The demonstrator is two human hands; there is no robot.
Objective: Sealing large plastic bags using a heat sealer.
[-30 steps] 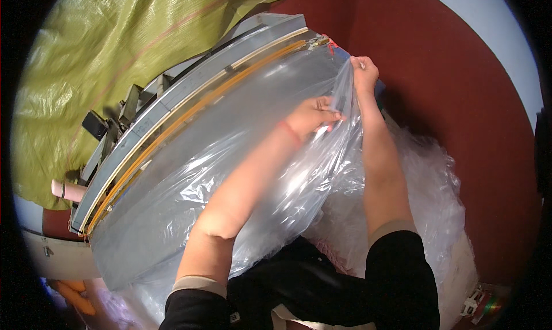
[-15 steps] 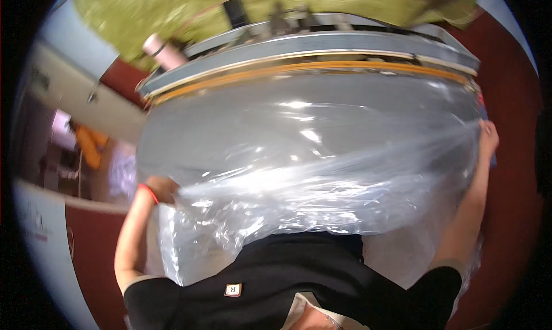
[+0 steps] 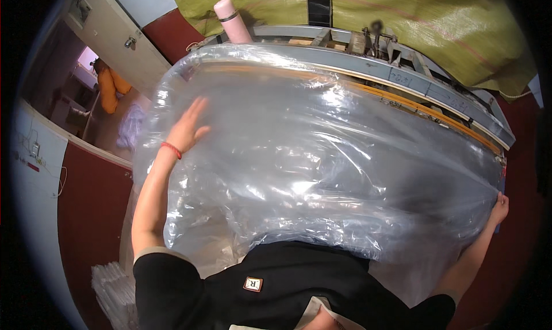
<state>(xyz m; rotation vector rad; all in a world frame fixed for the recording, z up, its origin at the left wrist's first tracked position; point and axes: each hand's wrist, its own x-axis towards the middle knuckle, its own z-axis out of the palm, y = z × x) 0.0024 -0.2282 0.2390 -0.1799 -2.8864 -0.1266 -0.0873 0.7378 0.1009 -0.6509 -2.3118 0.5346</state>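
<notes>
A large clear plastic sheet (image 3: 310, 157) lies loose and wrinkled over a wide grey work surface. Its near part bunches up against my body. My left hand (image 3: 188, 126), below a red wrist cord, is flat on the sheet's left part with the fingers spread. At the far right my right hand (image 3: 501, 208) pinches the edge of the sheet, and taut creases run from it toward the middle. At the upper left the sheet's far edge lies over part of the metal frame (image 3: 356, 65).
Behind the frame hangs a yellow-green woven tarp (image 3: 402, 14). A pink bottle (image 3: 233, 22) and a dark phone-like slab (image 3: 319, 11) stand there. An orange strip (image 3: 425, 108) runs along the frame. Left are an open door (image 3: 115, 31) and stacked clear plastic packs (image 3: 112, 290).
My left hand has let go of the bunched sheet and moved up and forward, fingers spread. The sheet's left part now reaches over the frame. My right hand shows lower, still pinching.
</notes>
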